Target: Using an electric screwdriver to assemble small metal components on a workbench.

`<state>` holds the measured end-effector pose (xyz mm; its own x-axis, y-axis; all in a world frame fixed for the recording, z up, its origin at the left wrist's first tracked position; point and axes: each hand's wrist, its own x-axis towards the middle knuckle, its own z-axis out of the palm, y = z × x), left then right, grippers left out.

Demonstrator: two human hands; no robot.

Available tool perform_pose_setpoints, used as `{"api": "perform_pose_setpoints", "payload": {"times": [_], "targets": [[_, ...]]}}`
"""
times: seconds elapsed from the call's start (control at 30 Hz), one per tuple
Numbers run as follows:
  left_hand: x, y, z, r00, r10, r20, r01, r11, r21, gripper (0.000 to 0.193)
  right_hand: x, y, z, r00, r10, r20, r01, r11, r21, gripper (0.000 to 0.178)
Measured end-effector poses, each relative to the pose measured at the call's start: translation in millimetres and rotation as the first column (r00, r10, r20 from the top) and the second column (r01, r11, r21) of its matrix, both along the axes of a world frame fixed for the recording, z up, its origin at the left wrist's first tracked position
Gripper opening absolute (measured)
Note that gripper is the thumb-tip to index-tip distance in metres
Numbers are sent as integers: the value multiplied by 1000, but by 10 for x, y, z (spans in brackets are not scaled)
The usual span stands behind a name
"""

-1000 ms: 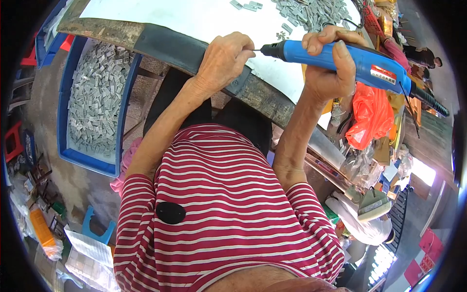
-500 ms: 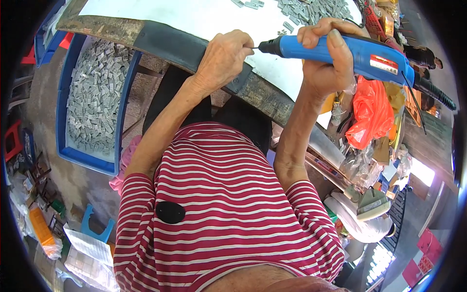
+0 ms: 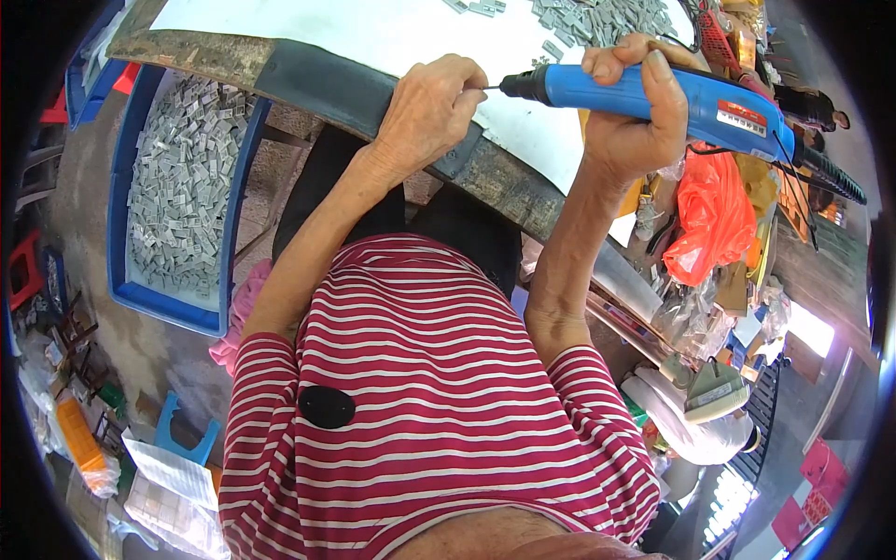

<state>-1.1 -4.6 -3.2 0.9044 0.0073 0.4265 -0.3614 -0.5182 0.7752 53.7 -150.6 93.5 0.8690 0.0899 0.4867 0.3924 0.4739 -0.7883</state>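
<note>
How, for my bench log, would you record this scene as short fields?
Left hand: pinched at the tip of a thin dark bit; any held piece hidden
Right hand: gripping blue cylindrical power tool
Table: white sheet, heap of small grey rectangular pieces
Left side: blue rectangular plastic bin holding similar grey pieces
Right side: crumpled red plastic bag

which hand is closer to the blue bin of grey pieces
Left. The left hand is right of the blue bin, over the table edge; the right hand is farther right, gripping the blue power tool.
</note>
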Motion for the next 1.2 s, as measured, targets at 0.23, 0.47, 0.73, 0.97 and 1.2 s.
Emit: {"api": "perform_pose_setpoints", "payload": {"times": [0.23, 0.47, 0.73, 0.97, 1.2], "targets": [[5, -12, -7, 1000, 8, 15, -8, 1000, 9, 14, -5, -20, 6, 1000, -12, 6, 12, 1000, -2, 17], [5, -9, -9, 1000, 7, 5, -7, 1000, -22, 14, 13, -30, -4, 1000, 0, -2, 0, 1000, 5, 16], [20, 0, 34, 1000, 9, -4, -9, 999, -33, 16, 2, 21, 62, 997, -9, 72, 13, 998, -54, 16], [73, 46, 209, 986, -7, -167, -24, 982, -187, 16, -40, 11, 132, 991, -129, -38, 133, 984, 119, 12], [646, 106, 121, 980, 125, 157, -150, 976, 157, 14, -78, -157, 136, 993, -117, -31, 119, 989, 85, 18]]}}
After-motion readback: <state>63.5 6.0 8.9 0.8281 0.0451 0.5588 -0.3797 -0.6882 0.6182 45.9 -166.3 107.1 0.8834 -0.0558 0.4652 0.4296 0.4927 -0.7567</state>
